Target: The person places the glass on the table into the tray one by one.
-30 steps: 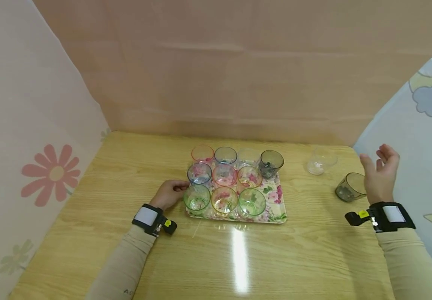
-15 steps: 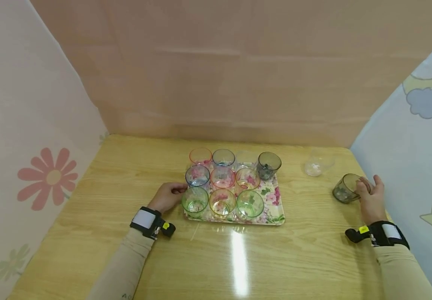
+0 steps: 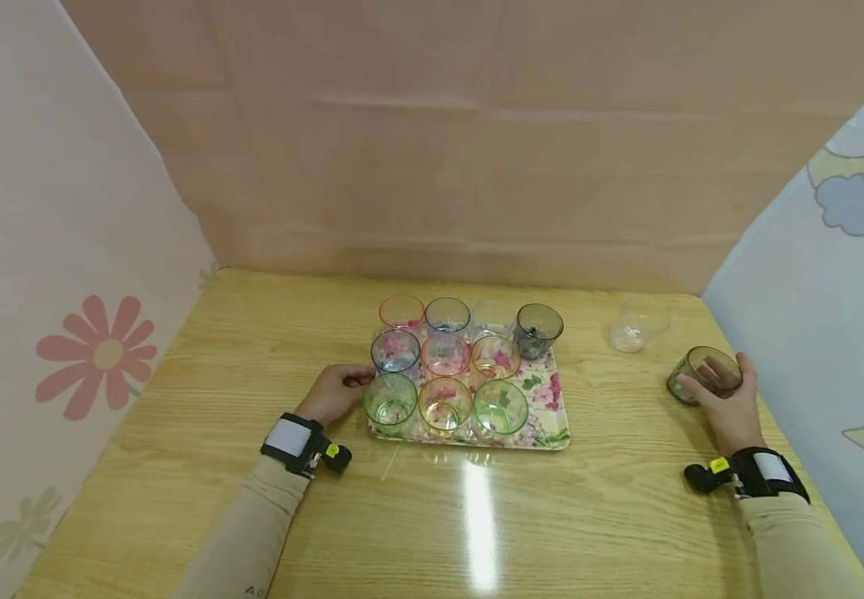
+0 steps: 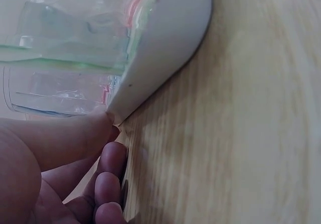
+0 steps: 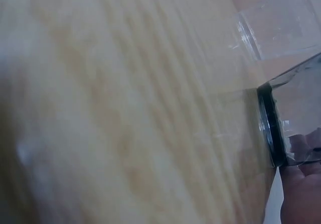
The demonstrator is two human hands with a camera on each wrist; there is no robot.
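A smoky grey cup [image 3: 690, 366] stands on the table at the right, held by my right hand [image 3: 734, 414] with thumb and fingers around its sides. Its dark base touches the wood in the right wrist view, where fingers show through the wall. My left hand [image 3: 335, 393] pinches the left edge of a floral tray [image 3: 552, 420] between thumb and index finger; the left wrist view shows the thumb [image 4: 75, 138] against the rim. Rows of tinted cups fill most of the tray, including a green cup [image 3: 390, 401] and a blue cup [image 3: 395, 353] nearest that hand.
A clear cup [image 3: 630, 331] stands on the table behind the held one. Another grey cup [image 3: 539, 331] is at the tray's back right corner. Floral tray surface shows at its front right. A cloth wall [image 3: 851, 333] borders the table's right side.
My right hand has come down and in to the grey cup at the right and now grips it. The left hand stays at the tray's edge.
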